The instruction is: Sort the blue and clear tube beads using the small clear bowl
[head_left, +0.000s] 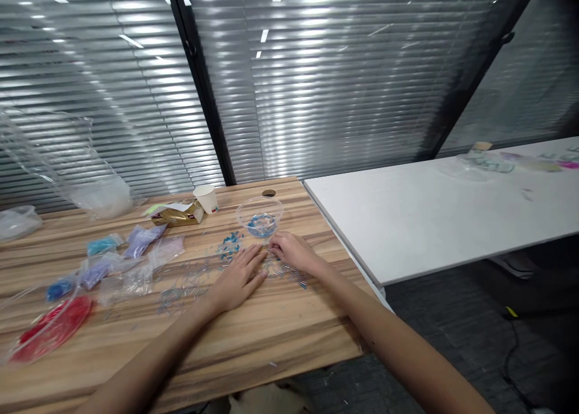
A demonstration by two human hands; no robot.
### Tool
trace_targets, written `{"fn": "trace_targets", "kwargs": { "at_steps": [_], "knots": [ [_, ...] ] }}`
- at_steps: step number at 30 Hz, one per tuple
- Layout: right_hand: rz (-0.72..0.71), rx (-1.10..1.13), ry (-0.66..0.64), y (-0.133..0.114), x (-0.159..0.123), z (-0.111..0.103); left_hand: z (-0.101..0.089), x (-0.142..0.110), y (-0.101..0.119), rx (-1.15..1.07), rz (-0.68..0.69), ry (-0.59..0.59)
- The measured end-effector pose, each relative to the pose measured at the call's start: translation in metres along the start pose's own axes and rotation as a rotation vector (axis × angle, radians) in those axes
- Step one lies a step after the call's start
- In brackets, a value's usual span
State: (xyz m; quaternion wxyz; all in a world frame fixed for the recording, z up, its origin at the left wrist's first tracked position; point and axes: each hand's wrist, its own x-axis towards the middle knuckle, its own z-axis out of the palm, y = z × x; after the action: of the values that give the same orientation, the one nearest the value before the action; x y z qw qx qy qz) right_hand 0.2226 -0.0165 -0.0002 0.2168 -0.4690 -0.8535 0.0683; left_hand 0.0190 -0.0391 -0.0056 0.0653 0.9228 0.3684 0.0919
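Observation:
My left hand [239,278] lies flat on the wooden table [289,335] with its fingers stretched out, beside a scatter of small blue pieces [230,245]. My right hand [290,250] is closed, fingertips pressed together low over clear, tube-like bits; whatever they hold is too small to name. Right behind both hands stands a clear round plastic bowl [260,212] with blue pieces at its bottom. Clear and pale bits [181,290] lie loose to the left of my left hand, and more lie under my right wrist.
Small bags of lilac [142,240] and blue pieces [60,288] lie at the left, near a red bag [54,329]. A paper cup [207,199] and a gold box [178,214] stand at the back. A white table [434,215] adjoins on the right.

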Motion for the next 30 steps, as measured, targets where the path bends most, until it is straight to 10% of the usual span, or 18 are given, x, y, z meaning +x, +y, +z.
{"fn": "trace_targets", "kwargs": {
  "at_steps": [30],
  "knots": [
    [-0.005, -0.035, 0.006, -0.0001, -0.0005, 0.0014, 0.0013, -0.001, -0.0011, 0.011, -0.008, -0.023]
  ]
}}
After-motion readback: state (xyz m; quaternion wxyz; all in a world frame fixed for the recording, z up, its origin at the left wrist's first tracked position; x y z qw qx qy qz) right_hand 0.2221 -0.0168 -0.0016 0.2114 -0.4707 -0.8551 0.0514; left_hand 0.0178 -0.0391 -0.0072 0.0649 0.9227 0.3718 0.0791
